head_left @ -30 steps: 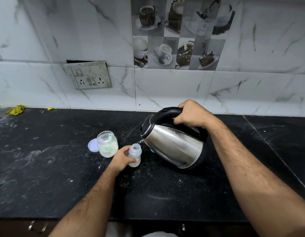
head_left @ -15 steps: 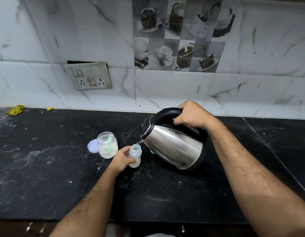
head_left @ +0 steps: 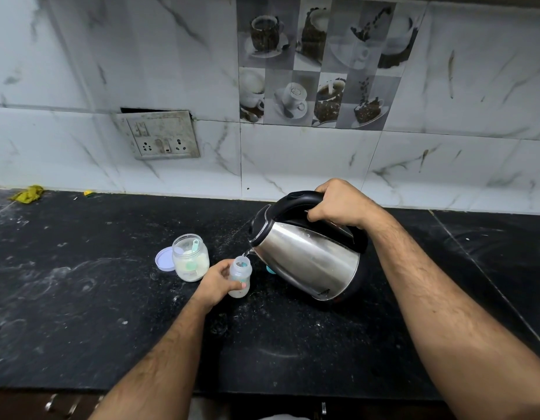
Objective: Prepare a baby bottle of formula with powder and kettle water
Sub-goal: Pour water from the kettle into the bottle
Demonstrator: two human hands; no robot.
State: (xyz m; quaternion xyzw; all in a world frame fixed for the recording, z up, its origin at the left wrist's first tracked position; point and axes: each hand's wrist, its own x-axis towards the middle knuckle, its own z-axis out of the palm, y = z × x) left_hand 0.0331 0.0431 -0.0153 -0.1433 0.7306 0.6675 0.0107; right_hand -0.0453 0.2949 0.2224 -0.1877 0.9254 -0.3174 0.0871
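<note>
Clear plastic, small and squat, the baby bottle (head_left: 240, 277) stands upright on the black stone counter (head_left: 80, 298), near its middle and a little toward the front edge. Its mouth is uncapped, with a pale blue tint showing at the neck, and a shallow whitish layer sits at its base. My left hand (head_left: 215, 281) wraps around the bottle from the left side, fingers curled across its front, steadying it on the counter.

Just to the right, my right hand (head_left: 338, 204) grasps the black handle of a stainless steel kettle (head_left: 308, 262), fingers closed firmly over the top of the loop. I hold the kettle tilted sharply to the left, its black lid shut and its spout directly over the bottle's mouth, with a thin clear stream of water (head_left: 246, 253) falling from spout to bottle. A small teal object (head_left: 270, 269) peeks out on the counter behind the kettle's lower edge; I cannot tell what it is.

Left of the bottle, near my left hand, stands an open clear jar (head_left: 190, 262) partly filled with pale cream powder, a teal scoop (head_left: 195, 245) leaning inside it. Its pale lilac lid (head_left: 163, 259) lies flat, touching the jar's left side.

Along the back, white marble-patterned tiles hold a grimy switch and socket plate (head_left: 159, 134) and a panel of grey coffee-cup picture tiles (head_left: 320, 65). A crumpled yellow scrap (head_left: 29, 194) lies at the counter's far left, against the wall.
</note>
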